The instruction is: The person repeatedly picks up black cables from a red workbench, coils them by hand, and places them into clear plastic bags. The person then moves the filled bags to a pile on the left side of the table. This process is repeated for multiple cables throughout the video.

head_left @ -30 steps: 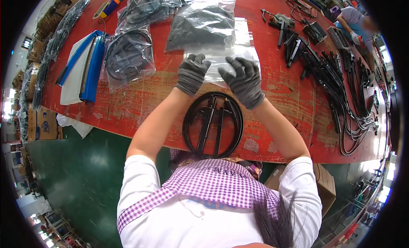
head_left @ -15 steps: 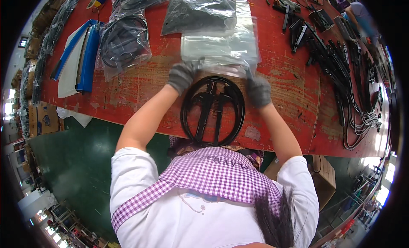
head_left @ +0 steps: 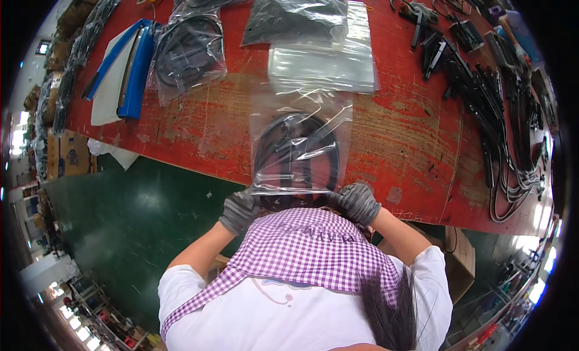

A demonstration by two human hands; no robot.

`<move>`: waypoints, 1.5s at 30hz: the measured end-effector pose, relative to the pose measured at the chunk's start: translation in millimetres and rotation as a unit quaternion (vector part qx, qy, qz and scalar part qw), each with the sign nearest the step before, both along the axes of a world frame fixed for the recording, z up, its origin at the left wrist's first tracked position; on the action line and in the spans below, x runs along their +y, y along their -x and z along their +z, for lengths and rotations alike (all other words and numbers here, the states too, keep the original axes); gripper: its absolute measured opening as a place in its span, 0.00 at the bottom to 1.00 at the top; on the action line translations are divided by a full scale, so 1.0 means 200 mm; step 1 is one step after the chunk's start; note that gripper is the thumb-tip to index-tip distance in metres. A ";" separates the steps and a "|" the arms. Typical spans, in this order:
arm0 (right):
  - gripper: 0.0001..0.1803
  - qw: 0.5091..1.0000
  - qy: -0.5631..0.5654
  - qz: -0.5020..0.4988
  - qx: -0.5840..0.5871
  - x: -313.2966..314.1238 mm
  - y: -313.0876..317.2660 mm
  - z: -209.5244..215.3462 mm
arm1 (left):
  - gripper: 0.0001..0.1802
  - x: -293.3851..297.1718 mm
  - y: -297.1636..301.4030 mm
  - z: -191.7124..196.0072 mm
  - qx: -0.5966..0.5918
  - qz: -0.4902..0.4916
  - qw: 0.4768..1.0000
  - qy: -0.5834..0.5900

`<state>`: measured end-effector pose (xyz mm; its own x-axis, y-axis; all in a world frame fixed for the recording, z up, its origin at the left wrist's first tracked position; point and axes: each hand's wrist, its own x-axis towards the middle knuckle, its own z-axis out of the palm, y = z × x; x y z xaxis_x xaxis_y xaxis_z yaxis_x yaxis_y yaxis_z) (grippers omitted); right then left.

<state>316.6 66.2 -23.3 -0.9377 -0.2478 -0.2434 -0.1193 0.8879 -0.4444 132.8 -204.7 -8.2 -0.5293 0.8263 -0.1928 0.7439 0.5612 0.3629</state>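
A clear plastic bag (head_left: 344, 109) lies stretched out over a coiled black cable (head_left: 263, 147) at the table's near edge. Pinched at the bag's near left corner is my left hand (head_left: 239, 211), in a grey knit glove. My right hand (head_left: 357, 204), gloved alike, grips the near right corner with curled fingers. Between the two hands the bag's edge runs straight across. Through the film, dark straight parts show inside the cable ring; whether the coil is under the bag or partly inside it, I cannot tell.
Beyond the bag lies a stack of clear bags (head_left: 325, 67), with a filled bag (head_left: 295, 19) on it. Left are a bagged cable coil (head_left: 188, 52) and a blue sealer-like tool (head_left: 136, 76). Black cables and bars (head_left: 482, 109) pile up at right; another person's arm (head_left: 520, 40) shows beyond.
Both hands have come from the bag stack back to the table's near edge, drawing one clear bag over the coiled cable. The view has shifted slightly.
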 end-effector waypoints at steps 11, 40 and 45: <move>0.17 0.940 0.147 -0.181 0.247 0.25 0.36 1.15 | 0.13 0.09 0.36 1.03 -0.198 0.032 0.885 -0.420; 0.11 0.935 0.170 -0.235 0.204 0.46 0.64 0.14 | 0.05 0.41 0.64 -0.04 0.127 -0.076 0.984 -0.105; 0.11 0.847 -0.118 -0.439 0.275 1.16 0.16 -0.05 | 0.09 0.77 0.17 -0.13 -0.080 -0.254 0.950 -0.166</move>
<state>284.6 298.5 -33.4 -0.7234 0.5979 0.3452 0.5006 0.7986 -0.3341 97.9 -50.5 -33.5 -0.0328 0.9964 0.0787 0.8078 -0.0200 0.5891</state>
